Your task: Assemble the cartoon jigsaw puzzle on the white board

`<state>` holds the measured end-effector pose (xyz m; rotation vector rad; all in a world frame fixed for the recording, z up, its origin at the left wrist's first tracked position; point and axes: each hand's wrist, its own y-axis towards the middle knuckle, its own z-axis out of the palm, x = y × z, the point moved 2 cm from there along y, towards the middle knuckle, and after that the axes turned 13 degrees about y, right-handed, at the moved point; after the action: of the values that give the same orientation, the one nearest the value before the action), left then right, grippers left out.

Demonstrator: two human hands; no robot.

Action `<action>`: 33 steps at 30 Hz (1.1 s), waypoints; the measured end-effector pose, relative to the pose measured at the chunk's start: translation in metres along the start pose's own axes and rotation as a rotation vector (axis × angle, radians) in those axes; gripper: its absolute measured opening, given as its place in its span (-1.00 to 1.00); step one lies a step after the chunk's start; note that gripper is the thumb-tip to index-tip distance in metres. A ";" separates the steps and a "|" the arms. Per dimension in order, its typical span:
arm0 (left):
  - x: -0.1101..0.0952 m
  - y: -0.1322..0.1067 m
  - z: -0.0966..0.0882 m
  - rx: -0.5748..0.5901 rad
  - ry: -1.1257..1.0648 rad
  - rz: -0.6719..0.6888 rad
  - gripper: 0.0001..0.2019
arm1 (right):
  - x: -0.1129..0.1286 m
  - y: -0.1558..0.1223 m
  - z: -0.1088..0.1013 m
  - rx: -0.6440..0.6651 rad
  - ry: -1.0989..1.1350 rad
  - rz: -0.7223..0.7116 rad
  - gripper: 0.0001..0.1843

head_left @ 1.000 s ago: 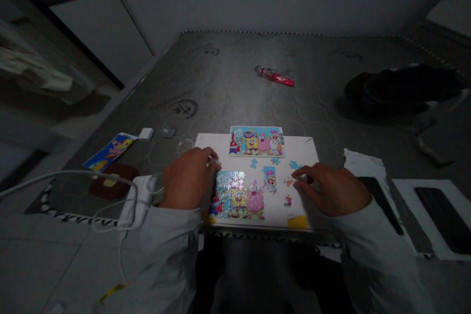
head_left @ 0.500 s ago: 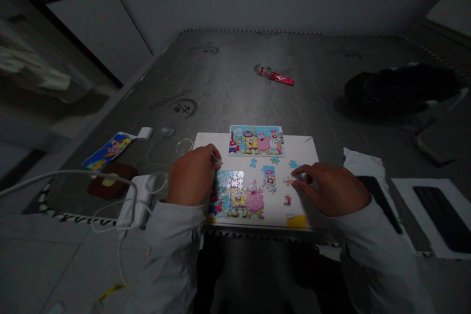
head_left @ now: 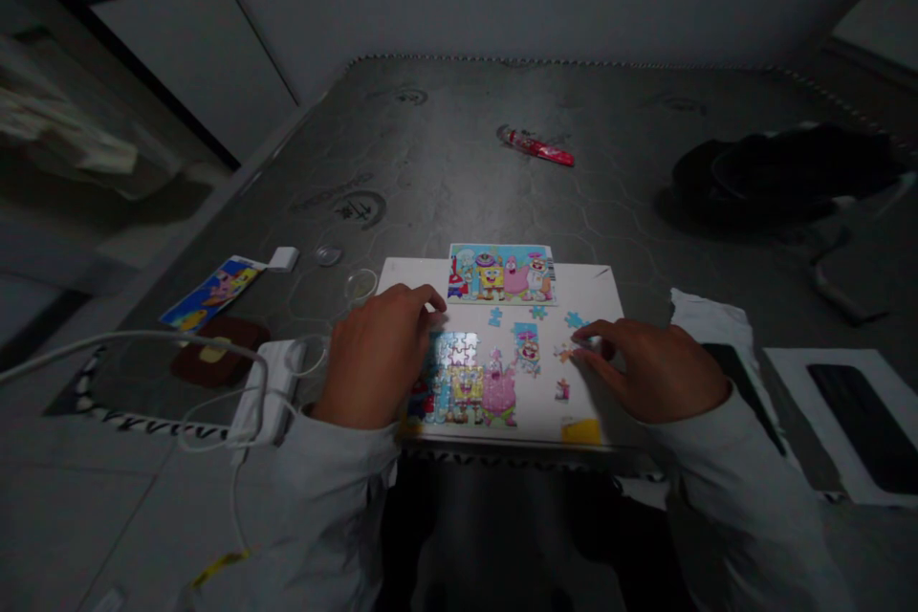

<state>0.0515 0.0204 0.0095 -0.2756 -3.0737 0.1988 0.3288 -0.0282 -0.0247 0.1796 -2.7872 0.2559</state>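
Note:
My left hand (head_left: 377, 354) hovers over the left side of a white board (head_left: 430, 270), its fingers curled and whatever lies between the fingertips hidden. It partly covers a partly assembled jigsaw puzzle (head_left: 466, 382) with cartoon figures. My right hand (head_left: 652, 371) has thumb and forefinger closed on a small orange-and-white puzzle piece (head_left: 564, 354) at the board's right. Between the hands lies a joined strip of pieces (head_left: 527, 347). Loose pieces lie around it: a blue one (head_left: 495, 316), another blue one (head_left: 574, 318) and a dark multicoloured one (head_left: 561, 389). Behind them rests the reference picture card (head_left: 502, 274).
Left of the board are a power strip (head_left: 265, 392) with white cables, a brown case (head_left: 219, 352), a cartoon card (head_left: 213, 295) and a white adapter (head_left: 284, 258). A red packet (head_left: 537, 147) lies farther back. At right are a black bag (head_left: 781, 177) and a phone box (head_left: 846, 421).
My left hand has shifted slightly right and its forefinger has stretched forward; the small piece seen at its fingertips is out of sight. My right hand stays nearly in place.

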 end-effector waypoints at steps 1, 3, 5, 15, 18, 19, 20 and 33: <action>0.000 -0.001 -0.001 0.002 -0.003 -0.002 -0.77 | 0.000 0.000 0.000 0.003 0.002 0.005 -0.64; 0.000 -0.002 -0.002 0.000 -0.012 -0.003 -0.78 | 0.000 0.000 0.000 0.000 0.009 0.015 -0.65; 0.000 -0.002 -0.001 -0.006 -0.021 -0.002 -0.77 | 0.001 -0.001 0.000 -0.019 0.013 0.022 -0.66; 0.000 0.005 0.009 0.020 -0.018 -0.022 -0.75 | 0.000 -0.003 -0.002 -0.045 -0.038 0.068 -0.68; -0.001 0.008 0.012 0.045 -0.021 -0.023 -0.74 | -0.001 -0.004 -0.004 -0.066 -0.058 0.085 -0.69; -0.002 0.008 0.013 0.047 -0.011 -0.027 -0.74 | -0.001 -0.004 -0.005 -0.064 -0.057 0.086 -0.69; -0.002 0.009 0.013 0.040 0.003 -0.031 -0.73 | -0.002 -0.004 -0.005 -0.056 -0.055 0.082 -0.69; -0.032 0.006 0.020 0.034 0.116 0.286 -0.26 | 0.001 -0.003 -0.003 0.025 0.017 0.007 -0.63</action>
<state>0.0826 0.0182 -0.0128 -0.6987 -2.9015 0.2359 0.3289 -0.0303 -0.0210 0.1733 -2.7690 0.2923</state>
